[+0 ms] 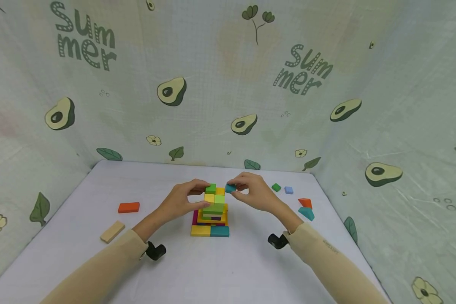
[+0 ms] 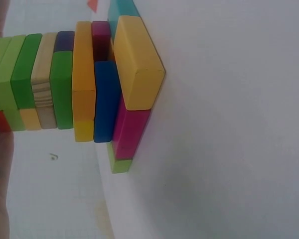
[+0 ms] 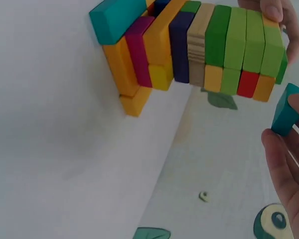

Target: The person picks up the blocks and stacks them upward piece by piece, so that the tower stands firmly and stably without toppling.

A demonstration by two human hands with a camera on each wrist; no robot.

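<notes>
A tower of colored wooden blocks stands on the white table. My left hand grips its upper part from the left, the thumb near a yellow block and the other fingers by the green block on top. Parts of that hand flank the stack in the left wrist view. Just right of the tower's top, my right hand pinches a small teal block between thumb and fingers. A gap separates this block from the tower in the right wrist view. The tower's base is wider, with yellow and teal blocks in front.
To the left lie a red-orange block and a plain wood block. On the right are a green block, a light blue block, an orange piece and a teal piece. Printed cloth hangs behind the table.
</notes>
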